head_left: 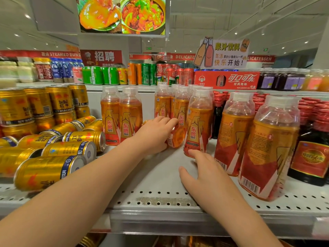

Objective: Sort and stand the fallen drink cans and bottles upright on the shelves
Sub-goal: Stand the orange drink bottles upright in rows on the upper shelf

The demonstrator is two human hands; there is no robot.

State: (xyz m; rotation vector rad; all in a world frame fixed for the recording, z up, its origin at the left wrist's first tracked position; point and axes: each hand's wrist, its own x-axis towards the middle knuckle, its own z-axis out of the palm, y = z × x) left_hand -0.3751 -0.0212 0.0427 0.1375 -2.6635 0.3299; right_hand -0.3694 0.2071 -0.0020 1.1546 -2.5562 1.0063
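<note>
My left grip (156, 134) is curled round a fallen bottle (177, 138) lying on its side among the upright bottles (197, 122), well back on the shelf (156, 179). My right grip (208, 177) is released, fingers flat on the shelf just beside the foot of the nearest upright bottle. The other orange bottles I can see stand, so this looks like the last one down. The bigger job remains: a heap of gold cans (58, 150) lies toppled at my left, in front of the stacked cans (37, 104). Bare shelf runs from my grips to the front edge (178, 220). Bottles crowd both sides, so I judge a straight lift is safest.
</note>
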